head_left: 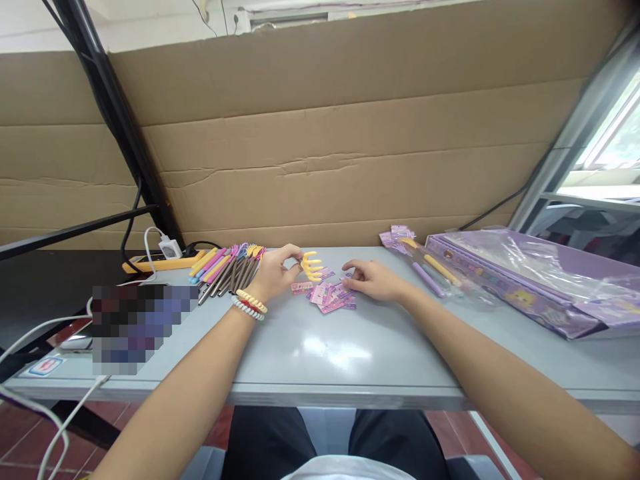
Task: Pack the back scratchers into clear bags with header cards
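Note:
My left hand point(274, 272) is closed in a pinch on the stem of a small yellow hand-shaped scratcher point(312, 265), held just above the grey table point(320, 353). My right hand point(373, 279) rests palm down with its fingertips on a loose pile of small pink and purple cards point(330, 295). The pile lies between the two hands. Bracelets circle my left wrist.
A row of metal-handled scratchers with coloured grips point(227, 267) lies left of my left hand. At right sit a purple box under clear plastic point(535, 277), loose purple and yellow sticks point(430, 270) and more cards point(397, 235). A yellow power strip point(165, 260) and cardboard wall point(350, 147) stand behind.

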`<act>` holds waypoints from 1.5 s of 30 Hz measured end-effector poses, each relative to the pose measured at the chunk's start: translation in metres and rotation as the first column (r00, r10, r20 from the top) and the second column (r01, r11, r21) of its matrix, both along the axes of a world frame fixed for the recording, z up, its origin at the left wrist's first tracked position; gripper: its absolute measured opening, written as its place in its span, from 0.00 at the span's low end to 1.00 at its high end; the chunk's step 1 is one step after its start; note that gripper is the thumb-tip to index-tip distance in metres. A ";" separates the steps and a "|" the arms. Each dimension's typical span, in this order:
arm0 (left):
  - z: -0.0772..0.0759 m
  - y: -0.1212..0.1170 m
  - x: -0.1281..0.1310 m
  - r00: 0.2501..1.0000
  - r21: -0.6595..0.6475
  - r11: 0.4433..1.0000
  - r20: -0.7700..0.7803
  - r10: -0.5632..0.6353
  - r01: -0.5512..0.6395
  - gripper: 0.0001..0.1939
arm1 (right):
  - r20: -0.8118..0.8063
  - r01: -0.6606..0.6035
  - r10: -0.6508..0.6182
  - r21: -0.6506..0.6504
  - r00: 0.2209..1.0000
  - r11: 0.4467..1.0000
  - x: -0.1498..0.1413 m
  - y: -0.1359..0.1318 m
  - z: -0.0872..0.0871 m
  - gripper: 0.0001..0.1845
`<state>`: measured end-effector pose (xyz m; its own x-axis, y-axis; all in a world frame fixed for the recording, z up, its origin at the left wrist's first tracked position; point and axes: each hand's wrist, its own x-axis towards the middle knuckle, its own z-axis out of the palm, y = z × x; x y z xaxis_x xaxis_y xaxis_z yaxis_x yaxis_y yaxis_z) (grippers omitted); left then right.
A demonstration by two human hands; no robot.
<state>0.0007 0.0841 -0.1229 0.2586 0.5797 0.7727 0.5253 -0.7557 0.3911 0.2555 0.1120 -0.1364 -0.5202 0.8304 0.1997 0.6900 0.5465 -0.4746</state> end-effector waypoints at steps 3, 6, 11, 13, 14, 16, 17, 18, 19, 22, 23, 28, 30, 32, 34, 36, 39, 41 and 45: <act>0.002 -0.002 0.001 1.000 -0.002 1.000 -0.025 -0.002 0.002 0.04 | 0.003 -0.008 0.008 0.006 1.000 1.000 0.000 0.001 0.000 0.21; 0.003 -0.003 0.003 0.997 0.014 1.000 -0.080 0.017 -0.015 0.03 | -0.002 -0.011 0.011 0.003 1.000 1.000 0.001 0.000 0.000 0.20; 0.002 -0.002 0.004 0.988 0.007 0.999 -0.152 0.042 -0.041 0.02 | -0.010 -0.017 0.017 -0.006 1.000 1.000 0.000 0.000 0.000 0.20; 0.000 0.000 0.003 0.984 -0.007 0.999 -0.173 0.047 -0.049 0.02 | -0.008 -0.014 0.014 0.001 1.000 1.000 0.000 0.000 0.000 0.19; -0.001 0.000 0.003 0.982 -0.012 0.999 -0.183 0.044 -0.047 0.02 | -0.005 -0.012 0.012 0.012 1.000 1.000 0.000 -0.001 0.001 0.19; -0.002 0.002 0.002 0.978 -0.026 0.999 -0.208 0.031 -0.037 0.01 | 0.003 -0.014 0.013 0.040 1.000 0.999 -0.001 -0.003 0.002 0.18; -0.002 0.002 0.002 0.975 -0.036 0.999 -0.222 0.025 -0.034 0.01 | 0.001 -0.019 0.019 0.052 1.000 0.998 -0.002 -0.004 0.003 0.17; -0.002 0.002 0.001 0.971 -0.048 0.998 -0.237 0.020 -0.032 0.02 | -0.005 -0.024 0.024 0.061 1.000 0.998 -0.003 -0.005 0.004 0.16; -0.002 0.002 0.001 0.967 -0.059 0.998 -0.254 0.016 -0.032 0.02 | -0.014 -0.026 0.027 0.070 1.000 0.997 -0.003 -0.006 0.005 0.16; -0.001 0.000 0.001 0.951 -0.085 0.996 -0.309 0.005 -0.033 0.05 | -0.048 -0.014 0.018 0.088 0.999 0.996 -0.005 -0.009 0.007 0.17; 0.000 0.000 0.001 0.945 -0.088 0.996 -0.326 -0.001 -0.029 0.07 | -0.065 -0.010 0.016 0.088 0.998 0.996 -0.005 -0.010 0.008 0.19; -0.002 0.002 0.001 0.915 -0.073 0.997 -0.402 -0.003 -0.028 0.11 | -0.166 -0.039 0.052 0.082 0.985 0.996 -0.006 -0.012 0.008 0.25; -0.003 0.003 0.001 0.899 -0.065 0.997 -0.437 0.016 -0.049 0.13 | -0.160 -0.067 0.084 0.110 0.984 0.992 -0.005 -0.013 0.009 0.24; -0.003 0.004 0.000 0.880 -0.052 0.994 -0.470 0.062 -0.098 0.13 | -0.148 -0.114 0.130 0.112 0.980 0.987 -0.005 -0.015 0.010 0.20; -0.003 0.003 0.000 0.861 -0.042 0.988 -0.496 0.111 -0.152 0.13 | -0.141 -0.138 0.152 0.105 0.978 0.985 -0.006 -0.016 0.010 0.16; -0.002 0.002 0.001 0.848 -0.044 0.983 -0.514 0.132 -0.179 0.13 | -0.129 -0.099 0.116 0.128 0.985 0.987 -0.007 -0.016 0.010 0.14; -0.001 -0.001 0.005 0.849 -0.046 0.980 -0.509 0.143 -0.192 0.15 | -0.126 -0.003 0.029 0.203 0.992 0.979 -0.012 -0.017 0.010 0.15; -0.001 -0.003 0.009 0.850 -0.045 0.981 -0.507 0.140 -0.188 0.16 | -0.131 0.037 -0.005 0.243 0.991 0.969 -0.015 -0.018 0.009 0.15; -0.004 -0.005 0.016 0.855 -0.053 0.989 -0.511 0.092 -0.138 0.15 | -0.124 0.070 -0.037 0.272 0.992 0.960 -0.021 -0.019 0.006 0.15</act>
<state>0.0169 0.0788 -0.1269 0.5275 0.6867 0.5002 0.7490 -0.6537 0.1076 0.2346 0.0932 -0.1301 -0.4360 0.7606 0.4811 0.6707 0.6310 -0.3898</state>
